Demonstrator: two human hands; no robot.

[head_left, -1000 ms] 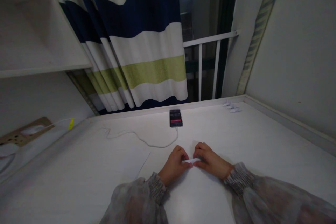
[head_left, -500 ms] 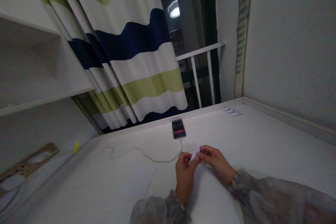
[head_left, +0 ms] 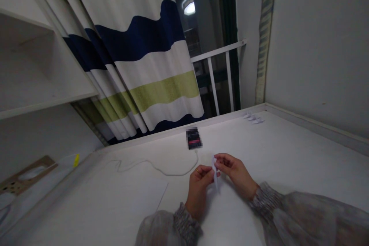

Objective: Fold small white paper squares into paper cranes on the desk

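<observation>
one small folded white paper point(head_left: 215, 179) is pinched by the left hand point(head_left: 200, 184) near its middle and by the right hand point(head_left: 234, 170) at its upper end; each grip is grasping it above the bench point(head_left: 305, 161); beyond lies a dark device point(head_left: 194, 138) with a white cable point(head_left: 170, 175); small white pieces point(head_left: 253, 118) sit near the far right corner

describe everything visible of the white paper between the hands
The paper is a small, narrow white piece, apparently folded, seen nearly edge-on. It runs up and down the picture over the desk, tapering at the lower end. The left hand pinches its middle, the right hand its upper part. The folds are too small to tell.
</observation>
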